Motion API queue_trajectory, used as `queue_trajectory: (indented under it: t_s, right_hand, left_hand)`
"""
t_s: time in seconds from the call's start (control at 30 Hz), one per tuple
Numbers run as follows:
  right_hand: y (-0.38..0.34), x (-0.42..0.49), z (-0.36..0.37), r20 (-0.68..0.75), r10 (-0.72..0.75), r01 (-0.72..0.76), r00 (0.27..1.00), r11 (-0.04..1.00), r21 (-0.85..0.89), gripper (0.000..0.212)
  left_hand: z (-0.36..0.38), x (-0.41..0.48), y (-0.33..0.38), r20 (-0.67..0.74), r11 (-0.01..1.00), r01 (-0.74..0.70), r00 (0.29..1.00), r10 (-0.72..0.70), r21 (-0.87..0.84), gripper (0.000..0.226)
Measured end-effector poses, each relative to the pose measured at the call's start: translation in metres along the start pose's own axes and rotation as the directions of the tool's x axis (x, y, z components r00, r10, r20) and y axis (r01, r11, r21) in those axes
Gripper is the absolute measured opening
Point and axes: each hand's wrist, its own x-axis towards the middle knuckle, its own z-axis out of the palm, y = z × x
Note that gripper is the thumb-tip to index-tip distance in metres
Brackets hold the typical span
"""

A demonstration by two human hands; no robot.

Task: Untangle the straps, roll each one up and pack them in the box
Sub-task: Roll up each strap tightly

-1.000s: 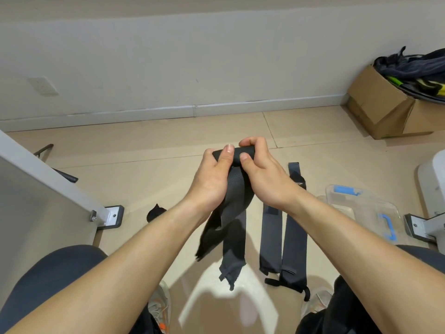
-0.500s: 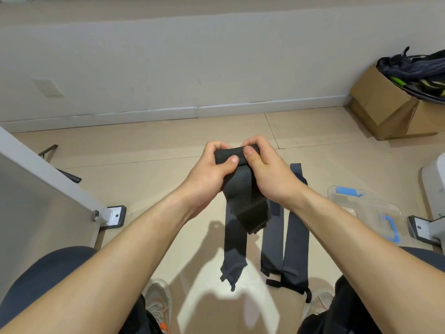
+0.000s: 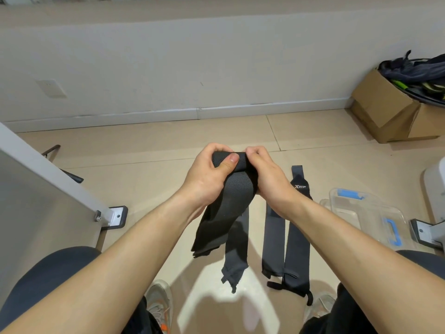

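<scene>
Gripping the rolled top of a black strap [image 3: 231, 203] at centre frame with left hand [image 3: 204, 182] and right hand [image 3: 267, 182] both curled round it, tail hanging limp: seemingly soft, light fabric, best pinched at the roll, clear box [image 3: 361, 208] at right.

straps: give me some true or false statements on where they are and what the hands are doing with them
1. The left hand and right hand both grip the rolled top of a black strap. True.
2. The black strap is rolled up completely. False: a long tail hangs loose below the hands.
3. Two dark straps lie flat side by side on the floor, to the right of the held one. True.
4. The clear box sits on the person's left. False: it is on the floor at the right.
5. The cardboard box is empty. False: dark fabric items pile out of it.
</scene>
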Motion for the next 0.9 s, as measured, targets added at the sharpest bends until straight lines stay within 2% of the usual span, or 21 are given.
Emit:
queue_trajectory:
  t_s: [0.07, 0.1, 0.17, 0.23, 0.33, 0.4, 0.47, 0.5, 0.57, 0.63, 0.7, 0.73, 0.8, 0.87, 0.9]
  right_hand:
    - [-0.001, -0.001, 0.000, 0.001, -0.017, 0.017, 1.000, 0.991, -0.131, 0.053]
    - [-0.002, -0.002, 0.000, -0.007, -0.054, 0.052, 0.999, 0.985, -0.163, 0.051]
    - [-0.003, -0.002, 0.001, -0.022, -0.115, 0.110, 0.993, 0.983, -0.148, 0.032]
    - [-0.004, -0.003, 0.001, -0.029, -0.134, 0.130, 0.991, 0.984, -0.123, 0.021]
    - [-0.003, -0.002, -0.002, -0.024, -0.163, 0.159, 0.986, 0.979, -0.127, 0.014]
    - [-0.005, -0.003, -0.003, -0.002, -0.191, 0.189, 0.982, 0.969, -0.157, 0.009]
    - [-0.007, -0.004, -0.005, 0.025, -0.222, 0.223, 0.975, 0.955, -0.197, 0.005]
    - [-0.007, -0.004, -0.005, 0.031, -0.231, 0.232, 0.973, 0.951, -0.202, 0.005]
    - [-0.005, -0.005, -0.003, 0.029, -0.224, 0.225, 0.974, 0.960, -0.168, 0.005]
    - [-0.004, -0.005, 0.001, 0.013, -0.174, 0.174, 0.985, 0.984, -0.038, 0.006]
    - [-0.005, -0.004, 0.004, 0.007, -0.054, 0.052, 0.999, 0.988, 0.148, 0.004]
    - [-0.005, -0.003, 0.004, 0.006, 0.008, -0.009, 1.000, 0.984, 0.179, 0.008]
    - [-0.002, 0.001, 0.003, 0.011, 0.099, -0.099, 0.995, 0.990, 0.099, 0.031]
    - [-0.001, 0.000, 0.004, 0.043, 0.126, -0.129, 0.991, 0.989, 0.068, 0.064]
    - [0.000, 0.001, 0.004, 0.037, 0.127, -0.131, 0.991, 0.986, 0.106, 0.070]
  left_hand:
    - [-0.001, -0.001, -0.001, 0.014, 0.996, -0.059, 0.998, 0.058, 0.071, 0.008]
    - [-0.002, -0.001, -0.002, 0.023, 0.992, -0.081, 0.997, 0.079, 0.098, 0.010]
    - [-0.003, -0.001, -0.003, 0.032, 0.988, -0.084, 0.996, 0.081, 0.130, 0.011]
    - [-0.002, -0.002, -0.003, 0.006, 0.990, -0.030, 1.000, 0.030, 0.134, 0.013]
    - [0.001, -0.001, 0.001, 0.033, 0.990, 0.119, 0.992, -0.122, 0.078, 0.038]
    - [0.003, -0.001, 0.004, 0.109, 0.983, 0.184, 0.977, -0.181, -0.013, 0.047]
    - [0.003, -0.001, 0.005, 0.124, 0.955, 0.264, 0.961, -0.248, -0.136, 0.054]
    - [0.004, -0.002, 0.006, 0.120, 0.944, 0.275, 0.959, -0.257, -0.181, 0.052]
    - [0.003, 0.000, 0.005, 0.075, 0.946, 0.245, 0.969, -0.234, -0.212, 0.034]
    - [0.001, 0.002, 0.005, 0.025, 0.955, 0.218, 0.976, -0.218, -0.200, 0.013]
    - [-0.001, 0.002, 0.005, 0.021, 0.963, 0.195, 0.981, -0.194, -0.188, 0.007]
    - [-0.002, 0.001, 0.005, 0.026, 0.968, 0.174, 0.985, -0.172, -0.181, 0.009]
    - [-0.004, 0.000, 0.005, 0.026, 0.987, 0.100, 0.995, -0.097, -0.129, 0.015]
    - [-0.007, 0.000, 0.004, 0.027, 1.000, -0.007, 1.000, 0.007, 0.007, 0.021]
    - [-0.008, 0.000, 0.003, 0.038, 0.995, -0.055, 0.998, 0.052, 0.085, 0.023]
